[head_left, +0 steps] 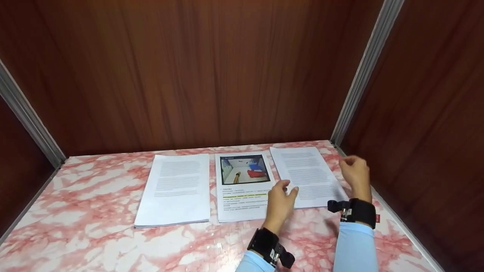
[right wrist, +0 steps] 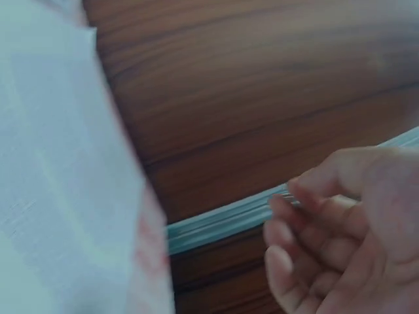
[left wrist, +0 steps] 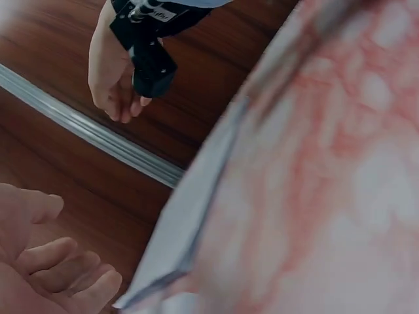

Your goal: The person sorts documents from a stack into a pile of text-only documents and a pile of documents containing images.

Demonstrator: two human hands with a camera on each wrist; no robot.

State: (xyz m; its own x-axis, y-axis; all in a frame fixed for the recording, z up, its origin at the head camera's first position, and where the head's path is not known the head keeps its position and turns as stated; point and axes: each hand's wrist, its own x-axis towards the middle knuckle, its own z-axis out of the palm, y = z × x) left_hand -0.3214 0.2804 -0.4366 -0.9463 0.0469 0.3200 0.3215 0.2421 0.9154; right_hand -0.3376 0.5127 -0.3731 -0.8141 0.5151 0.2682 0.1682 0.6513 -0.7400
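Observation:
Three paper stacks lie side by side: a text-covered left stack (head_left: 177, 189), a middle stack (head_left: 242, 215) topped by a picture and a yellow-highlighted line, and a right stack (head_left: 302, 166). My left hand (head_left: 280, 202) hovers by the gap between the middle and right stacks, fingers loosely bent, holding nothing. Raised beyond the right stack's right edge is my right hand (head_left: 355, 173), its thumb and index finger brought together. In the right wrist view a small shiny wire-like piece (right wrist: 285, 194) shows at those fingertips, too blurred to name.
The stacks lie on a red-and-white marbled table (head_left: 162, 249). Dark wood panels (head_left: 211, 75) enclose it at the back and sides, joined by metal corner strips (head_left: 363, 71). Both wrists wear black camera bands over light blue sleeves (head_left: 355, 245).

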